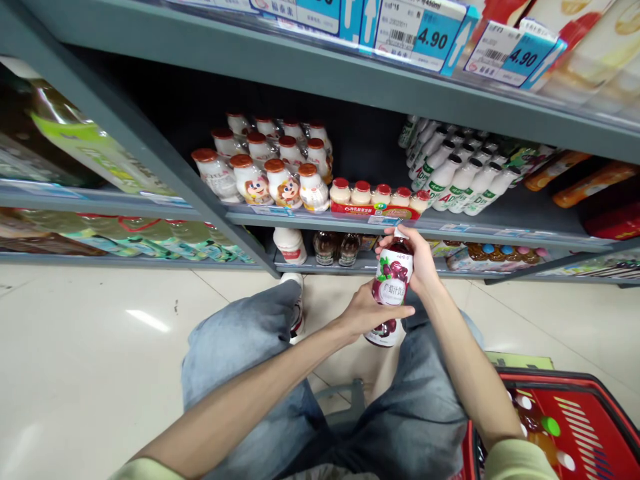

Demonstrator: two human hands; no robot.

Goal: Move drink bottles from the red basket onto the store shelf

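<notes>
Nearest us, our jeans [240, 347] spread to the left and right below the bottle [394, 270], and a red basket [607, 433] with drinks [543, 425] in it stands to the bottle's right. Our left hand [367, 308] grips the bottle's lower half, thumb across the front; our right hand [420, 260] grasps its neck, fingers at the white cap [400, 231]. We hold the bottle slightly tilted, label towards us. Beyond it, low to its left, stand 1 white jug [290, 247] and 2 dark bottles [325, 248]. Farther, on the shelf [240, 217] above those, we see a pack [377, 200] showing 5 red caps just beyond the bottle, orange-capped bottles [257, 183] to its left and slim white bottles [465, 183] to its right.
</notes>
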